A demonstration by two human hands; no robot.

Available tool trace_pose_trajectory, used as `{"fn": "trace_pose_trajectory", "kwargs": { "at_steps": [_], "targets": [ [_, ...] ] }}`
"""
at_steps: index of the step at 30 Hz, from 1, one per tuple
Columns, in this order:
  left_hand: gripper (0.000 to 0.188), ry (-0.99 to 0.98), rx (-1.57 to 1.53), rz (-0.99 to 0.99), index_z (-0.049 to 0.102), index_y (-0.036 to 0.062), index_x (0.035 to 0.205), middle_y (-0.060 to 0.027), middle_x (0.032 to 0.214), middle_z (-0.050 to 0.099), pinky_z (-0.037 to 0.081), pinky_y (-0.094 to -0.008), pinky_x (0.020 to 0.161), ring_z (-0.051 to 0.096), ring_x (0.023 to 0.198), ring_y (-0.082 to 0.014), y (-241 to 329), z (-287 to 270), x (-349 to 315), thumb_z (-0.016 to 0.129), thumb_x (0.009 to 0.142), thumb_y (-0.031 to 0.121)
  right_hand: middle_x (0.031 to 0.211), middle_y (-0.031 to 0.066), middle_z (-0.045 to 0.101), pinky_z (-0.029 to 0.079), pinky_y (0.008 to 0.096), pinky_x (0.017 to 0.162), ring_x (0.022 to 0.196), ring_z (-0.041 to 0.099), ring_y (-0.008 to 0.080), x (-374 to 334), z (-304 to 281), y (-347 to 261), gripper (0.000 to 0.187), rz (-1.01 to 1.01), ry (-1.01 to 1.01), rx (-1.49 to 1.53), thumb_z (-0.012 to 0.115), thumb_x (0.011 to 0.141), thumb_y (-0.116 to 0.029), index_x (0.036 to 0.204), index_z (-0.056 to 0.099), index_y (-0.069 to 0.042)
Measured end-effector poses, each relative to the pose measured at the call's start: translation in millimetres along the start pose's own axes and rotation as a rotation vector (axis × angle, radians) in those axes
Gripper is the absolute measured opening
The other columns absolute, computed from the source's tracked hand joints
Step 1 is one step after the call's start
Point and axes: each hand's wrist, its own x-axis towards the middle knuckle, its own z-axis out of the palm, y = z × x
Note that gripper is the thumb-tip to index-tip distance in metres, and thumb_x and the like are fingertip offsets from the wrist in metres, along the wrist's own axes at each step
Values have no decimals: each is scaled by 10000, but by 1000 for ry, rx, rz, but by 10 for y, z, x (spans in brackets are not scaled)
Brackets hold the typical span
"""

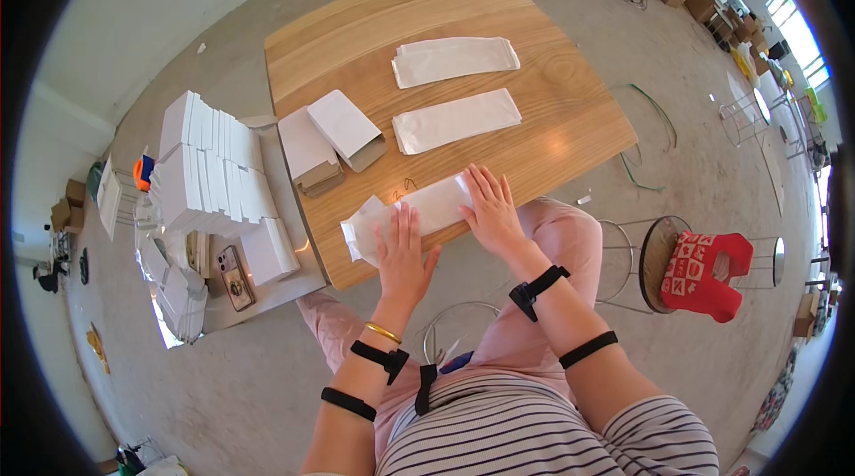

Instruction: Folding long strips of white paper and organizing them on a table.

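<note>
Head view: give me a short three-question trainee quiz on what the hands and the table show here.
1. True or false: both hands press flat on the same white paper bag.
2. How many white paper bags lie flat beyond it, untouched, further up the wooden table?
A) one B) two C) four
3. What stands on the grey side surface to the person's left?

Key:
1. True: the left hand and the right hand both lie palm down on it.
2. B: the far bag and the middle bag.
3. A stack of white folded boxes, with a phone near them.
</note>
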Motion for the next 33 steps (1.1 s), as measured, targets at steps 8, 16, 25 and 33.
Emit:
{"fn": "trace_pose_trajectory", "kwargs": {
  "at_steps": [8, 16, 25, 33],
  "targets": [
    [794, -35, 6, 46, 239, -28, 1530, -186, 1615, 208, 58, -561, 1207, 151, 1509, -343, 68, -9, -15, 534, 958, 436, 1576, 117, 322, 173, 514, 1207, 1465, 269, 315, -5, -86, 134, 661, 66, -1, 22, 549, 966, -299, 1518, 298, -34],
    [852, -12, -18, 134, 222, -55, 1527, -207, 1619, 179, 70, -540, 1213, 122, 1515, -348, 153, 68, 285, 481, 962, 529, 1603, 119, 270, 160, 500, 1214, 1495, 220, 274, -61, -55, -61, 697, -188, -45, -86, 535, 969, -380, 1519, 301, -23],
    [863, -72, -53, 126, 212, -78, 1521, -245, 1617, 152, 38, -530, 1217, 119, 1514, -356, 49, 181, 379, 379, 989, 581, 1631, 112, 210, 121, 478, 1226, 1514, 169, 250, -11, 40, -46, 731, -182, -111, -118, 445, 987, -494, 1529, 294, -29],
    [648, 131, -104, 17, 325, 4, 1501, -238, 1592, 228, 85, -546, 1205, 181, 1496, -372, -213, -272, -280, 443, 1014, 414, 1579, 116, 324, 160, 491, 1216, 1482, 253, 268, -53, -52, -144, 630, -138, 54, 139, 519, 976, -416, 1478, 400, -55]
  ]
}}
